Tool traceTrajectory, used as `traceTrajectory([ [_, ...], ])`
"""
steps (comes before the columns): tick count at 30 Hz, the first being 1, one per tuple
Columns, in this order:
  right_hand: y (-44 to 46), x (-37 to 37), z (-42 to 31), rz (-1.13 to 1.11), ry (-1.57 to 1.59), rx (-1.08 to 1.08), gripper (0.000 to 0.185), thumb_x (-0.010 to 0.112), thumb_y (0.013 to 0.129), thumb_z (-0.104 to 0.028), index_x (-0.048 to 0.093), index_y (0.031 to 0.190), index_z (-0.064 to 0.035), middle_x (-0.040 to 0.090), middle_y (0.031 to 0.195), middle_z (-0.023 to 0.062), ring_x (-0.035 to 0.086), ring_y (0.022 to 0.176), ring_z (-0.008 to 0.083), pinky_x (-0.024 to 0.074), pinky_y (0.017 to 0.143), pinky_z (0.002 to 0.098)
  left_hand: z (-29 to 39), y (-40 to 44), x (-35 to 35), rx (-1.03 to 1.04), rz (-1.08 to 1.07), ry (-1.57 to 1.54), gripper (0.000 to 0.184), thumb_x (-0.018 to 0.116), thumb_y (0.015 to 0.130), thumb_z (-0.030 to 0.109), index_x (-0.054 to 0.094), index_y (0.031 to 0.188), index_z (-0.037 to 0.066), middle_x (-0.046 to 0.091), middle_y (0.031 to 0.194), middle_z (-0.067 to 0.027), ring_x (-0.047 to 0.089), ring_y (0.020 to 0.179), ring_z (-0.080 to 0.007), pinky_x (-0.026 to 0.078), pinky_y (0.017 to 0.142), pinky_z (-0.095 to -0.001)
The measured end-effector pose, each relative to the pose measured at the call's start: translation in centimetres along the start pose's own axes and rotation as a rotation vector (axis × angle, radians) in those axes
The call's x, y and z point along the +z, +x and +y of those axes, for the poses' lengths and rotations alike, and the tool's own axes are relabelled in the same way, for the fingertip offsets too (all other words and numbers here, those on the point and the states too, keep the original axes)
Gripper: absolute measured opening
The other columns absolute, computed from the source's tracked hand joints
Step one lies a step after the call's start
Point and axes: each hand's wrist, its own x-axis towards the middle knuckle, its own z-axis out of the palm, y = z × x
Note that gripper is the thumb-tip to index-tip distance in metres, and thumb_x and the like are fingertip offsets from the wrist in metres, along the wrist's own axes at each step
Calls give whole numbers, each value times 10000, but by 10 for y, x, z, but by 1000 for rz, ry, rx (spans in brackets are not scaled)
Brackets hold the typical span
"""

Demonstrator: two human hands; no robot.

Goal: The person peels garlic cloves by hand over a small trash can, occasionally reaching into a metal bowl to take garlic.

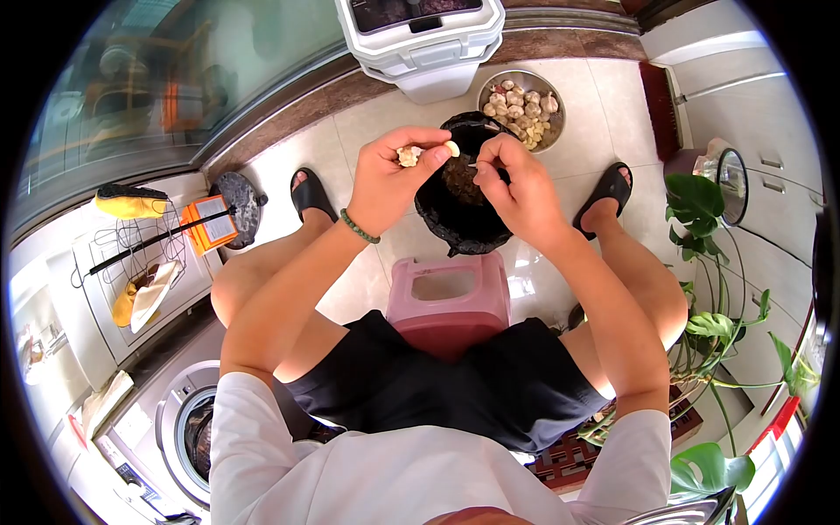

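Over a black-lined bin [464, 229] with dark scraps inside, my left hand [398, 168] holds a pale garlic clove [451, 149] between thumb and forefinger. A broken piece of garlic head [409, 156] is tucked in the same hand's curled fingers. My right hand [512, 179] is closed in a pinch just to the right, above the bin's edge; a small pale bit shows at its fingertips, too small to name. A metal bowl [560, 122] of garlic heads and loose cloves stands on the floor behind the bin, to the right.
A pink stool [451, 297] stands between my legs. Behind the bin is a grey-white plastic container [429, 52]. At the right are potted plants [700, 206] and white cabinets [744, 114]; at the left, a wire rack [131, 249] and a washing machine [188, 429].
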Motion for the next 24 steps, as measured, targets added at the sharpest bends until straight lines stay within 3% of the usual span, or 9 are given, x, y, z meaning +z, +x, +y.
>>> traceTrajectory([
  [7, 1, -1, -5, -89, -9, -29, 94, 632, 806, 13, 569, 870, -19, 573, 793, 101, 603, 678, 233, 481, 603, 335, 3, 0, 0, -43, -23, -24, 240, 647, 929, 122, 645, 1132, -7, 665, 988, -13, 569, 868, -54, 456, 762, -193],
  [12, -2, 0, 12, -184, -132, -22, 99, 662, 768, 0, 582, 825, -15, 574, 762, 106, 611, 678, 248, 478, 594, 354, -2, 3, -1, -144, 4, -82, 166, 679, 899, 91, 682, 1042, 8, 673, 953, -11, 583, 846, -54, 478, 746, -213],
  [15, -1, -2, 12, -224, -195, 131, 139, 686, 723, -11, 572, 803, -10, 572, 746, 112, 616, 683, 270, 475, 596, 366, -5, 4, -2, -203, -20, -61, 127, 694, 880, 90, 680, 979, 12, 671, 910, -6, 581, 821, -47, 474, 726, -203],
  [18, -1, -5, 10, -116, -105, 97, 149, 654, 690, 26, 565, 804, -7, 579, 758, 125, 621, 691, 287, 479, 609, 370, -19, 5, -8, -296, -71, 81, 106, 702, 864, 96, 674, 932, 20, 671, 869, -9, 582, 801, -44, 467, 704, -197],
  [21, -4, 0, 17, -168, 33, 42, 182, 548, 675, 93, 577, 820, -12, 590, 775, 144, 624, 702, 296, 485, 621, 363, -19, 6, -8, -409, -63, 103, 106, 705, 855, 101, 666, 909, 19, 672, 850, -18, 588, 782, -50, 459, 693, -198],
  [24, -9, 3, 28, -313, -46, 80, 213, 552, 707, 95, 626, 875, -14, 614, 803, 157, 625, 717, 310, 494, 649, 391, -12, 7, -2, -395, -1, -24, 112, 694, 856, 85, 663, 924, 1, 678, 853, -32, 601, 781, -63, 465, 703, -210],
])
